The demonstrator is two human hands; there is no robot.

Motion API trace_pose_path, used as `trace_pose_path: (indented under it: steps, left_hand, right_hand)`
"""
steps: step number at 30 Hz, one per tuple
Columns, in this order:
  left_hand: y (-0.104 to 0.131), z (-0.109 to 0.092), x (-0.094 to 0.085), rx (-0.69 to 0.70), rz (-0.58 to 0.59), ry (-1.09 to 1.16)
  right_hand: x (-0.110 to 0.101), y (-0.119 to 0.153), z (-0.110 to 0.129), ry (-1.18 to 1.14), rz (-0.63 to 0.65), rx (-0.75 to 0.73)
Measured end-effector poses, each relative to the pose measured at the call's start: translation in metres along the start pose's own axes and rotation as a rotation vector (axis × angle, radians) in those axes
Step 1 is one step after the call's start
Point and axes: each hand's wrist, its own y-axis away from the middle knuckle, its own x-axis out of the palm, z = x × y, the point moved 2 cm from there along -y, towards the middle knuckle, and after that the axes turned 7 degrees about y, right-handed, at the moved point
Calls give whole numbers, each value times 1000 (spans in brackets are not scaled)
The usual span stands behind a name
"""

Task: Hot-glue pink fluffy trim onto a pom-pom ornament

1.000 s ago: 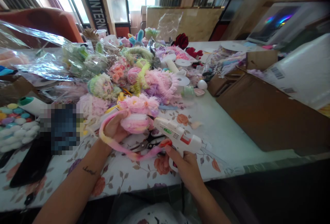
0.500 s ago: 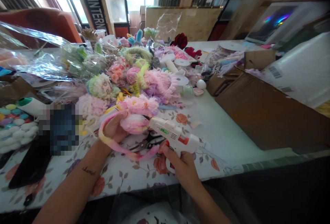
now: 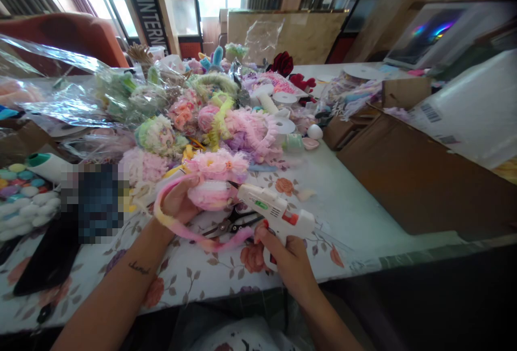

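A: Condition of the left arm?
B: Left forearm (image 3: 127, 273) bare, slanting up and inward from the lower left edge. Dark script-like tattoo (image 3: 139, 269) on the skin, below the left wrist (image 3: 163, 227).
A: Left hand (image 3: 181, 200)?
B: Cupped and gripping, palm turned inward, thumb uppermost. Its other fingers are largely hidden.
A: And the right side?
B: Right forearm (image 3: 329, 316) also bare, rising inward from the bottom edge. Right hand (image 3: 288, 262) closed in a grip, back of the hand partly visible, thumb reaching forward and inward. Fingertips mostly concealed.
A: Spacing?
B: Hands apart, the left slightly higher in view.
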Motion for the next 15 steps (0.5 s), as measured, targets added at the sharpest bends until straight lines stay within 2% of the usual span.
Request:
trace_pose_path:
  steps: [9,15]
  left_hand:
    - [4,1,2,-10,30,15]
    - [2,0,0,17,22,0]
  right_hand:
    - [-1,4,12,109,-31,10]
    - [-2,13,28,210,-154,18]
